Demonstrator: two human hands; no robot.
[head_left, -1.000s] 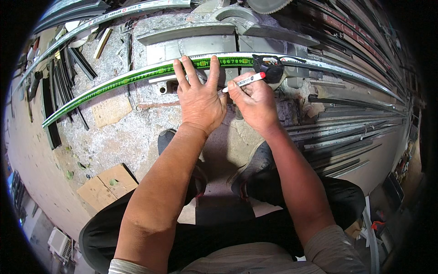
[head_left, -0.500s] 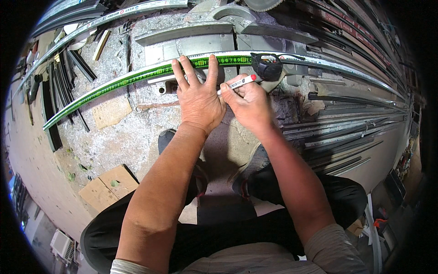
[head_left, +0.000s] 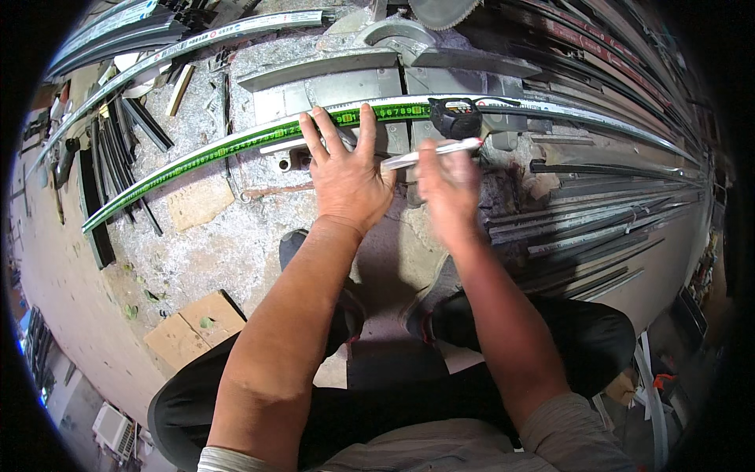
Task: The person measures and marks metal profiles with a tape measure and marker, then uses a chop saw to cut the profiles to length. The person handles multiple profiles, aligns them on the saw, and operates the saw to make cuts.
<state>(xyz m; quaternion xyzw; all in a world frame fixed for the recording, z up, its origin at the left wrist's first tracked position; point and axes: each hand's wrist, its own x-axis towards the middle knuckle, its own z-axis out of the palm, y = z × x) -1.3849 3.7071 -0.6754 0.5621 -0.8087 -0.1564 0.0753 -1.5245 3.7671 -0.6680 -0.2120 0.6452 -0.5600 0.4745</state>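
My left hand rests with its fingers spread over a green tape measure blade, fingertips on the far side. The blade lies along a long pale metal profile and runs out to the left from its black case. My right hand, smeared by motion, is closed on a white marker pen with a red end. The pen lies nearly level, its left end close to my left thumb; whether they touch is hidden.
Beneath the profile is a metal saw bed with a fence, and a round toothed blade above it. Metal strips lie stacked at right, dark offcuts at left. Shavings and cardboard cover parts of the floor.
My right hand has shifted a little right, and the pen has turned more level, its red end farther right. My left hand stays on the tape; the whole view has shifted slightly.
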